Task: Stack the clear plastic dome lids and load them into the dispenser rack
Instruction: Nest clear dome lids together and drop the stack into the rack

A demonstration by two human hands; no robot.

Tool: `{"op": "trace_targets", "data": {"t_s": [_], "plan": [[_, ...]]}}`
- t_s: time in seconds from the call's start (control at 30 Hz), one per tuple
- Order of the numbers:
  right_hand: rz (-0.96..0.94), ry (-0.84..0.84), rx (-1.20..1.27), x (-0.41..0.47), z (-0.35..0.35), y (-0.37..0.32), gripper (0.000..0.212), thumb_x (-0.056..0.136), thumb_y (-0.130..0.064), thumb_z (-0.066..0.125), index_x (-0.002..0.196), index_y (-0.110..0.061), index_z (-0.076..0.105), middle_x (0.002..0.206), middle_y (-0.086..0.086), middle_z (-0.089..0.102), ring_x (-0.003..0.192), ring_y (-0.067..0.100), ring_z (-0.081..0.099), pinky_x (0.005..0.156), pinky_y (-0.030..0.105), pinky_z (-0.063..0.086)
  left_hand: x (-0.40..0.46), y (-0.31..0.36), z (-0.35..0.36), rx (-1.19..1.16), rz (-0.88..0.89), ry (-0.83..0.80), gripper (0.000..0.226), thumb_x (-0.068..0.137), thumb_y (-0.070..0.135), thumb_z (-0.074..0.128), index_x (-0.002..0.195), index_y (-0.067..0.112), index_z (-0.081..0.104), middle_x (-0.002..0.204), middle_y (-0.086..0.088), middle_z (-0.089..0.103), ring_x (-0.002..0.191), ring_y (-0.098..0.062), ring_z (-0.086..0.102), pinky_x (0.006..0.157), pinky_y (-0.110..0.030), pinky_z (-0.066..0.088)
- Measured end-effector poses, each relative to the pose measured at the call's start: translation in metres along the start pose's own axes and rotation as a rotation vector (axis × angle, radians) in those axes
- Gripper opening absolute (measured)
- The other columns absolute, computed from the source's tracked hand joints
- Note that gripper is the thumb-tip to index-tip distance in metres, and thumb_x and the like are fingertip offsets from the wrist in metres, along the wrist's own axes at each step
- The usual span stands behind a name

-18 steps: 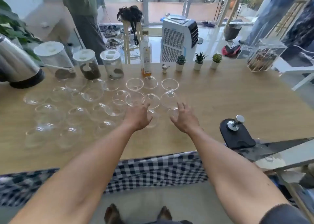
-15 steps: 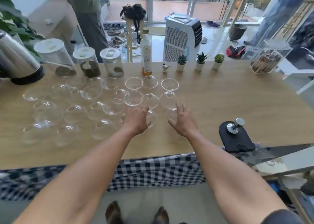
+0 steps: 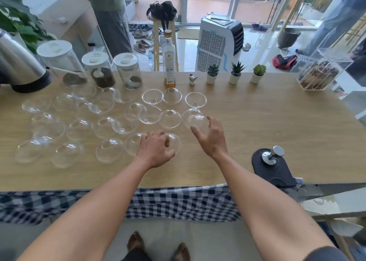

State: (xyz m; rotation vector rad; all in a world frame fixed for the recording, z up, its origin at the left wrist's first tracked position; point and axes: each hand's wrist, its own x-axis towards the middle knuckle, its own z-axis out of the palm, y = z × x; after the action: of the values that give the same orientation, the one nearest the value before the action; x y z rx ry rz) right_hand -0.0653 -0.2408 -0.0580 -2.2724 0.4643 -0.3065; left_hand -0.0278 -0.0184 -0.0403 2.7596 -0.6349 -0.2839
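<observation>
Now your left hand (image 3: 156,152) curls, fingers bent, over a clear dome lid (image 3: 174,142) at the near edge of the spread, touching it; a firm grip cannot be told. Your right hand (image 3: 212,140) is open, fingers splayed around another lid (image 3: 196,121) just right of that one. Remaining dome lids (image 3: 79,128) lie scattered on the tabletop (image 3: 277,122), left of and behind it.
</observation>
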Motion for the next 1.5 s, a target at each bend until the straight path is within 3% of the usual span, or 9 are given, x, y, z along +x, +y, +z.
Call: {"op": "trace_targets", "data": {"t_s": [0.1,0.27,0.47,0.63,0.73,0.83,1.2,1.37,1.5], "plan": [[-0.026,0.024,0.012,0.024,0.006,-0.014,0.083,0.085,-0.051,0.079,0.146,-0.005,0.046,0.138,0.015,0.056,0.129,0.031,0.051,0.110,0.039,0.041,-0.002,-0.002,-0.010,-0.166,0.012,0.028,0.029,0.078,0.048,0.071,0.086,0.025,0.055,0.117,0.009,0.057,0.097,-0.024,0.062,0.087,-0.039,0.047],[-0.019,-0.025,-0.123,0.048,0.020,-0.014,0.082,0.085,-0.046,0.080,0.148,-0.007,0.045,0.140,0.014,0.055,0.132,0.033,0.047,0.112,0.041,0.038,0.009,-0.009,-0.034,-0.229,0.068,0.091,0.037,0.082,0.057,0.073,0.097,0.027,0.056,0.117,0.009,0.057,0.093,-0.018,0.059,0.082,-0.039,0.052],[-0.013,-0.073,-0.191,0.038,0.028,0.001,0.079,0.083,-0.042,0.082,0.147,-0.009,0.048,0.139,0.015,0.056,0.130,0.035,0.047,0.110,0.043,0.040,0.034,-0.009,-0.048,-0.266,0.107,0.151,0.067,0.080,0.062,0.076,0.129,0.025,0.050,0.132,-0.001,0.065,0.117,-0.024,0.065,0.092,-0.049,0.057],[-0.033,-0.142,-0.191,0.024,0.026,0.002,0.087,0.082,-0.038,0.083,0.154,-0.013,0.041,0.147,0.011,0.052,0.131,0.035,0.046,0.112,0.042,0.039,0.057,0.009,-0.049,-0.238,0.161,0.138,0.088,0.084,0.059,0.075,0.153,0.016,0.042,0.151,-0.007,0.055,0.134,-0.026,0.057,0.107,-0.049,0.050],[0.007,-0.139,-0.105,0.018,0.015,0.005,0.090,0.083,-0.030,0.078,0.159,-0.009,0.033,0.154,0.013,0.047,0.139,0.034,0.043,0.117,0.042,0.036,0.069,0.022,-0.044,-0.206,0.180,0.112,0.084,0.086,0.058,0.073,0.152,0.015,0.045,0.154,-0.003,0.050,0.137,-0.027,0.053,0.107,-0.048,0.048],[0.111,-0.062,-0.047,0.021,-0.006,0.012,0.074,0.090,-0.020,0.063,0.157,-0.005,0.036,0.156,0.015,0.047,0.144,0.032,0.043,0.119,0.040,0.035,0.079,0.033,-0.032,-0.230,0.198,0.094,0.081,0.086,0.055,0.076,0.151,0.018,0.047,0.152,0.001,0.050,0.135,-0.028,0.053,0.106,-0.046,0.048],[0.214,0.037,-0.076,0.051,-0.033,0.038,0.055,0.093,-0.010,0.052,0.147,-0.011,0.051,0.143,0.012,0.059,0.126,0.027,0.059,0.104,0.040,0.050,0.095,0.051,0.017,-0.206,0.182,-0.051,0.079,0.088,0.049,0.074,0.155,0.022,0.042,0.156,0.002,0.047,0.136,-0.028,0.052,0.106,-0.045,0.048],[0.118,-0.005,-0.136,0.083,-0.022,0.030,0.051,0.096,-0.009,0.050,0.147,-0.012,0.053,0.142,0.014,0.062,0.126,0.032,0.060,0.105,0.047,0.050,0.093,0.042,0.019,-0.141,0.248,0.136,0.067,0.095,0.053,0.054,0.148,0.013,0.050,0.151,-0.006,0.054,0.138,-0.028,0.049,0.112,-0.045,0.039],[-0.072,-0.177,-0.292,0.120,-0.014,0.014,0.059,0.098,0.000,0.045,0.153,-0.021,0.049,0.155,0.004,0.052,0.144,0.025,0.044,0.112,0.045,0.043,0.102,0.020,0.003,0.051,0.186,0.244,0.066,0.088,0.041,0.041,0.147,0.015,0.051,0.152,-0.008,0.054,0.143,-0.027,0.043,0.112,-0.045,0.030]]}}
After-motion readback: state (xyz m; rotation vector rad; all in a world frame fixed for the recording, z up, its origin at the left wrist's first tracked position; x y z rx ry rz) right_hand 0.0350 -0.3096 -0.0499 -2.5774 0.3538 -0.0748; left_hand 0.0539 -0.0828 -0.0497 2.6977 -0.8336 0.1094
